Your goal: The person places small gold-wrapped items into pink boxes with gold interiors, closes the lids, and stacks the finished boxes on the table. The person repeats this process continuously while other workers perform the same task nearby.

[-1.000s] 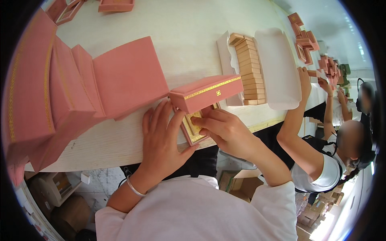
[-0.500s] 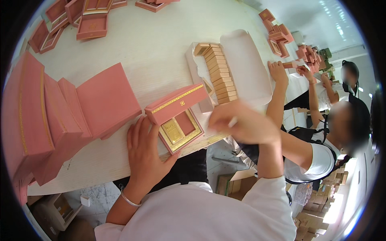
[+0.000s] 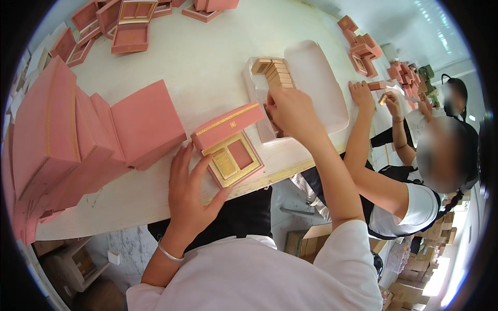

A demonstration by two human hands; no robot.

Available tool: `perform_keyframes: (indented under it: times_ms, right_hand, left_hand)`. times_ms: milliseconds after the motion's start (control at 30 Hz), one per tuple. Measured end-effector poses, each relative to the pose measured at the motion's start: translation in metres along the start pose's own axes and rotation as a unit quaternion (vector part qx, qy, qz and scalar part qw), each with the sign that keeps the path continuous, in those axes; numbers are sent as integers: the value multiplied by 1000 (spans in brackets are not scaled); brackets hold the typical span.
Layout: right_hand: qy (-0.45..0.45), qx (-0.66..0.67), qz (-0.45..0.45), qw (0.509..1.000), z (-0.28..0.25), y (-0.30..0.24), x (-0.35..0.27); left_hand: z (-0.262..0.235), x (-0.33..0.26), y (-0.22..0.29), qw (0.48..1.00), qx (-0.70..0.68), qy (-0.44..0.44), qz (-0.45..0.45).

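Left fingers (image 3: 189, 171) spread flat beside open pink box (image 3: 231, 147), right fingers (image 3: 277, 101) on gold bars (image 3: 275, 72), white table (image 3: 207, 62).

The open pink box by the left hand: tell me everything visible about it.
The open pink gift box lies flat near the table's front edge, its hinged lid raised behind with a gold band. The gold-framed insert has two recesses: the left holds a gold bar-shaped piece, the right shows pink lining. It looks like cardboard. The left hand touches its near-left corner.
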State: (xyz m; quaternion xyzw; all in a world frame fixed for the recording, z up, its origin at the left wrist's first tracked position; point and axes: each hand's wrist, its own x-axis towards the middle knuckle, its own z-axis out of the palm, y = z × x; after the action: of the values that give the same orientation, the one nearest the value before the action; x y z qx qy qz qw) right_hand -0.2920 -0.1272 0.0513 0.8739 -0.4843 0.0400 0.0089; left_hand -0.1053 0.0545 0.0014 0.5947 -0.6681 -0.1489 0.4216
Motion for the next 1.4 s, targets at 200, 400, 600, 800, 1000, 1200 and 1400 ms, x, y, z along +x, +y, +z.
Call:
perform_keyframes:
  times_ms: [200,400,600,800,1000,1200,1400]
  right_hand:
    - [-52,22,46,997,-9,-13,3]
    - [106,254,28,961,-32,-6,-20]
    - [269,363,-260,853,-38,-56,-100]
    - [274,401,-262,834,-12,-68,-121]
    - [233,384,-180,875,-6,-69,-130]
    - [176,362,-65,913,4,-56,-120]
    - [107,258,-92,956,11,-66,-110]
  left_hand:
    - [-3,-6,-6,993,-74,87,33]
    - [-10,-12,11,982,-137,102,86]
    - [-16,5,45,822,-546,-34,-156]
    - [-7,14,42,755,-622,-95,-183]
    - [3,10,41,775,-604,-1,-183]
    - [-26,-3,14,996,-69,-34,-51]
    - [-7,-1,3,997,27,-45,-53]
